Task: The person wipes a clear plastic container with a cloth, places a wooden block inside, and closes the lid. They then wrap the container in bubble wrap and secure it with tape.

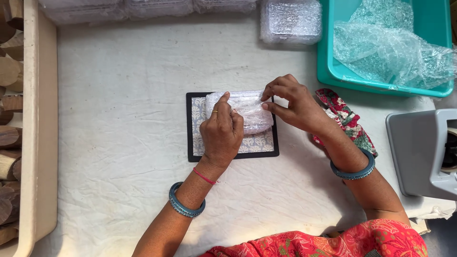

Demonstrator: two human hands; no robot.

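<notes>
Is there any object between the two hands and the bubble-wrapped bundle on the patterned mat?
Nothing visible. The left hand and right hand both touch the bubble-wrapped bundle directly.

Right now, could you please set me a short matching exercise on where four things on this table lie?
Things:
1 teal bin
2 patterned mat
3 beige tray
4 grey machine

Places:
A left edge, holding wooden pieces
B right edge, beside the right forearm
C top right, holding bubble wrap
D centre, under the wrapped bundle

Pairs: 1-C, 2-D, 3-A, 4-B
</notes>
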